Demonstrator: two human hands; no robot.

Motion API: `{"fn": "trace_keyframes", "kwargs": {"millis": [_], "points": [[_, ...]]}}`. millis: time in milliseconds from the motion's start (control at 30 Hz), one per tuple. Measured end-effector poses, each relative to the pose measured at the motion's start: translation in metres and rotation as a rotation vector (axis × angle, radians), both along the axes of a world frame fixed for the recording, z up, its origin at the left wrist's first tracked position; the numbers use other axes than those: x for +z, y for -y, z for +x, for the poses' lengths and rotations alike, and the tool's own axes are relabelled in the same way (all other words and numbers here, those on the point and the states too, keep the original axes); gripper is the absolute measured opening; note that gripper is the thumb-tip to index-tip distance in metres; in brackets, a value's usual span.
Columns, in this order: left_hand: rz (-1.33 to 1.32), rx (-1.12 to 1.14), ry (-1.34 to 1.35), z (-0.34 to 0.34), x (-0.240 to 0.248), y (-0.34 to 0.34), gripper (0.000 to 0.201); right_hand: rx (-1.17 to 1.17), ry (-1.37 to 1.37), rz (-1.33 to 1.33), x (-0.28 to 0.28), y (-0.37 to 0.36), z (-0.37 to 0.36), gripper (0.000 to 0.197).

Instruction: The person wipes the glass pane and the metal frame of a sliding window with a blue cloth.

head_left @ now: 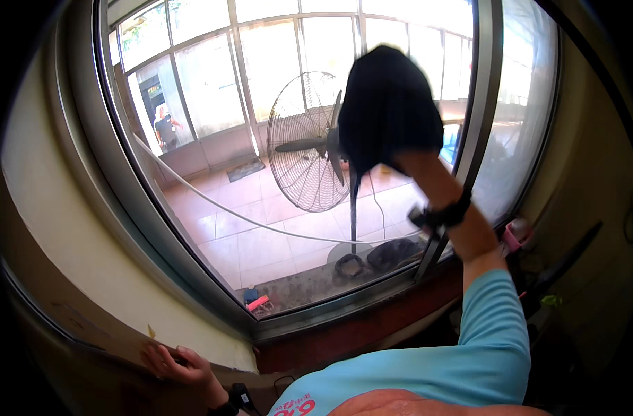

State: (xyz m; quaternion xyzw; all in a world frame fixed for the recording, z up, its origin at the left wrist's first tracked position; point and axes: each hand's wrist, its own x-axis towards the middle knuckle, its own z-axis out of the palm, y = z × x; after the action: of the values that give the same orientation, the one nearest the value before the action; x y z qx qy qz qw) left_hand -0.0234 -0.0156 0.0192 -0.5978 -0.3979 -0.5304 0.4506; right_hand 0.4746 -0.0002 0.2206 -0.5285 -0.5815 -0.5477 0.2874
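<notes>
High up in front of the window pane, my right hand (415, 163) holds a dark navy cloth (389, 104). The cloth hangs over the hand and hides its fingers; both are slightly blurred. Whether the cloth touches the glass I cannot tell. A black band (445, 213) circles my right wrist. At the lower left, my left hand (181, 365) has its bent fingers on the edge of a brownish ledge (115, 344) along the wall. A dark watch-like band (239, 399) is on the left wrist.
The metal window frame (344, 301) surrounds the pane, above a dark red sill (309, 353). Beyond the glass are a large standing fan (309, 145), a white cable (240, 220), dark bundles (393, 254) and a person (167, 128). A pink container (516, 234) stands at the right.
</notes>
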Motion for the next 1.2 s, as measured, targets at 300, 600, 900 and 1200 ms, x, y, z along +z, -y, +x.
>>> {"fn": "trace_keyframes", "kwargs": {"millis": [300,600,900,1200], "points": [[-0.014,0.080,0.057,0.010,-0.006,-0.003,0.041,0.059,-0.044,0.190,0.137,-0.043,0.028,0.058],[-0.034,0.066,0.040,0.018,0.001,-0.005,0.044,0.155,-0.149,0.147,0.002,-0.017,0.033,0.057],[-0.017,0.077,0.028,0.013,0.005,-0.001,0.043,0.394,-0.567,-0.162,-0.230,0.009,0.022,0.056],[-0.039,0.103,0.026,0.009,0.004,0.006,0.044,0.340,-0.436,0.067,-0.136,-0.004,0.032,0.055]]}}
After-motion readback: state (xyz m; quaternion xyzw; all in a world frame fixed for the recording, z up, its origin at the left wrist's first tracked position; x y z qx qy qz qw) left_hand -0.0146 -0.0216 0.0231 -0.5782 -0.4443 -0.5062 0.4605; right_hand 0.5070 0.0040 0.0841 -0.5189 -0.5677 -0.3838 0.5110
